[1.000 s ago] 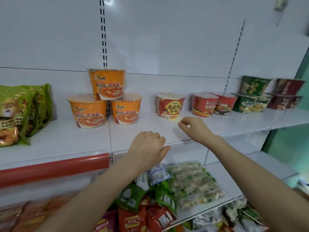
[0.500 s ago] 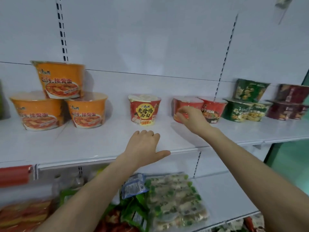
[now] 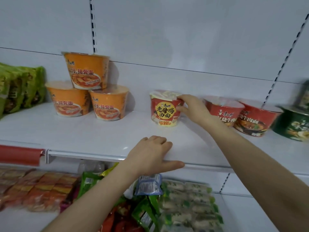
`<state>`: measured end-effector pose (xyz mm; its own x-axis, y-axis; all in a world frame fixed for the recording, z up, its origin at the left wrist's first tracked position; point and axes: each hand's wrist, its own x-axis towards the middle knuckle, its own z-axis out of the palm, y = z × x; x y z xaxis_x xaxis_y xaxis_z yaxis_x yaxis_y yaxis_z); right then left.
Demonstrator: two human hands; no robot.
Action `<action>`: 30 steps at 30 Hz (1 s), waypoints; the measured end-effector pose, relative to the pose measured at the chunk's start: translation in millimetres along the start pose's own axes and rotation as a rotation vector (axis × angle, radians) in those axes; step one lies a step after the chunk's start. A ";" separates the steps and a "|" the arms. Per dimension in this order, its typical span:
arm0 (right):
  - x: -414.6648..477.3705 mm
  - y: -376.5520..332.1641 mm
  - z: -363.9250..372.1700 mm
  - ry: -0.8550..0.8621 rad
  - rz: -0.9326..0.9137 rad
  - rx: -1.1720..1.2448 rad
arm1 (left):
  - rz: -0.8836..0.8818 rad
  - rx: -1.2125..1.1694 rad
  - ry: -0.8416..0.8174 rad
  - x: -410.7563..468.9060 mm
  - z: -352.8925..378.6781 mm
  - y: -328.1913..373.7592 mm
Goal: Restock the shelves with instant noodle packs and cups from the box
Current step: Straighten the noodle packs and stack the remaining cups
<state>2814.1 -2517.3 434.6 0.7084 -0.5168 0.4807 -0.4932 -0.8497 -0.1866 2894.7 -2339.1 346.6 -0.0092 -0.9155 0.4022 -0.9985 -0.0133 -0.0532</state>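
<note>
The white shelf (image 3: 83, 136) runs under both my hands, and its right end is cut off by the picture edge. Below my left hand, the lower shelf holds a blurred heap of packs (image 3: 180, 206); I cannot read their labels, and my forearms hide some of them.

Far left of my left hand, green noodle packs (image 3: 25, 87) stand at the back, cut by the picture edge, their print too soft to read. Nearer, up and left of this hand, three orange cups (image 3: 87, 87) make a small pyramid, one resting on the lids of two; I can read "排骨面" on them.

Just right of my right hand stand two red cups (image 3: 240, 114) side by side, touching; my wrist covers part of the nearer label, and the visible writing reads "牛肉面". Beyond them a dark green cup (image 3: 294, 126) is cut off and blurred.

The red and yellow cup (image 3: 164, 109) stands upright on the shelf, alone, with "老母鸡汤面" in a yellow patch and a pale lid. My right hand (image 3: 192, 109) is clamped on its right side, fingers on the rim and thumb lower on the wall.

My left hand (image 3: 150, 156) lies flat on the shelf's front edge, fingers loosely together, holding nothing.
</note>
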 end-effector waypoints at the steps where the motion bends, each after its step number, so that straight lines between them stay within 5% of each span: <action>1: -0.4 0.7 0.8 0.013 -0.001 0.000 | -0.003 -0.004 -0.006 0.5 -0.5 0.0; 30: -0.4 7.8 -1.1 -0.013 0.075 0.237 | -0.024 -0.038 -0.029 -2.9 -3.8 3.1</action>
<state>2809.4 -2523.5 433.9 0.6815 -0.5795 0.4469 -0.4138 -0.8089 -0.4178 2891.4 -2335.0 348.8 0.0156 -0.9263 0.3766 -0.9998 -0.0204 -0.0088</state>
